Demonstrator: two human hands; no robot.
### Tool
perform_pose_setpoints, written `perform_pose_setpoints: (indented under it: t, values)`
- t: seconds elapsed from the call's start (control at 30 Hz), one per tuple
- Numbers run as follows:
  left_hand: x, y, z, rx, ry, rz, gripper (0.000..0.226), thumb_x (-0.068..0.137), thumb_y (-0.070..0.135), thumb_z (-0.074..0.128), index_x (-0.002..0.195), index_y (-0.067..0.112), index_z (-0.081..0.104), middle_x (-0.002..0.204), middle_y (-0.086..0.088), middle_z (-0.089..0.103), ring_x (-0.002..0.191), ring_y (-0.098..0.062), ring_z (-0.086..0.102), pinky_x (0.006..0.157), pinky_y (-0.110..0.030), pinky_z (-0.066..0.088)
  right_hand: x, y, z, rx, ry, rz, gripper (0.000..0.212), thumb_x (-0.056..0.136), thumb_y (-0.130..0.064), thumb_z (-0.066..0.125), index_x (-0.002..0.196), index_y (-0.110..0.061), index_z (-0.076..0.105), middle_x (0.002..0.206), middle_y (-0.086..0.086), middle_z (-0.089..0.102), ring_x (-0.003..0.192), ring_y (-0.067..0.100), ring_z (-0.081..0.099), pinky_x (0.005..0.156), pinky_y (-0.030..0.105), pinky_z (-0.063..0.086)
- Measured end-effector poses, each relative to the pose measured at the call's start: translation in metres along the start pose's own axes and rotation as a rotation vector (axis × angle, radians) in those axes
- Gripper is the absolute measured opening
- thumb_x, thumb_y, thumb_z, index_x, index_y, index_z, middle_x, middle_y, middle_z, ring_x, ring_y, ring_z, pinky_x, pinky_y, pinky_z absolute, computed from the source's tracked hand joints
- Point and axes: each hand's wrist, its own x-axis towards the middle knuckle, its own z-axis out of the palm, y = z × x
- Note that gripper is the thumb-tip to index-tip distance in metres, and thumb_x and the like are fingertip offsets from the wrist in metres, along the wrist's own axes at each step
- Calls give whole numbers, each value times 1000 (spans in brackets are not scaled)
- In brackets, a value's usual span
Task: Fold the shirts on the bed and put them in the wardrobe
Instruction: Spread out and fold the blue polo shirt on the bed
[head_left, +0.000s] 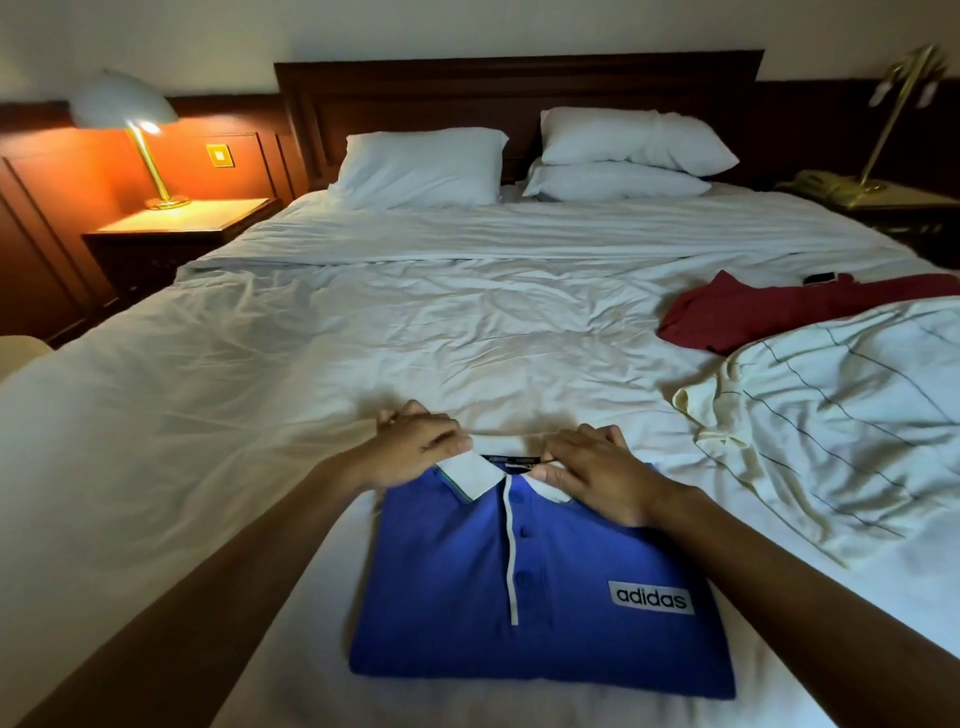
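A blue polo shirt (540, 597) with a white collar and an adidas patch lies folded into a rectangle on the white bed (415, 322), close to me. My left hand (415, 447) pinches the left flap of the collar. My right hand (602, 478) pinches the right flap. A cream shirt with thin dark lines (841, 415) lies crumpled on the right of the bed. Behind it lies a dark red shirt (769, 312), unfolded.
Three white pillows (421, 166) lean against the dark wooden headboard. A lit lamp (124, 114) stands on the left nightstand (176, 228). A brass lamp and telephone (821, 184) sit on the right one. A small dark object (821, 278) lies by the red shirt.
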Motion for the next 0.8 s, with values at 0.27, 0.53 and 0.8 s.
perform_pose_setpoints:
  t: [0.27, 0.53, 0.8]
  values:
    - [12, -9, -39, -334, -42, 41, 58, 83, 82, 41, 72, 26, 53, 66, 4, 43, 68, -5, 42, 71, -15, 36, 11, 18, -21, 126, 150, -5, 58, 101, -60, 17, 79, -24, 57, 69, -2, 55, 76, 15, 51, 98, 39, 31]
    - [13, -34, -38, -545, -322, 36, 12, 81, 38, 82, 85, 31, 73, 78, -5, 61, 76, -16, 50, 76, -32, 34, 5, 39, -13, 439, 180, 47, 49, 89, -71, 42, 64, -28, 45, 56, -9, 39, 64, 6, 40, 79, 28, 32]
    - [14, -17, -37, -469, -158, 6, 54, 69, 39, 89, 117, 38, 65, 116, 9, 53, 102, -4, 52, 82, -12, 40, 6, 36, -19, 255, 179, -35, 40, 73, -70, 67, 88, -34, 58, 96, -15, 54, 102, -1, 48, 98, 28, 28]
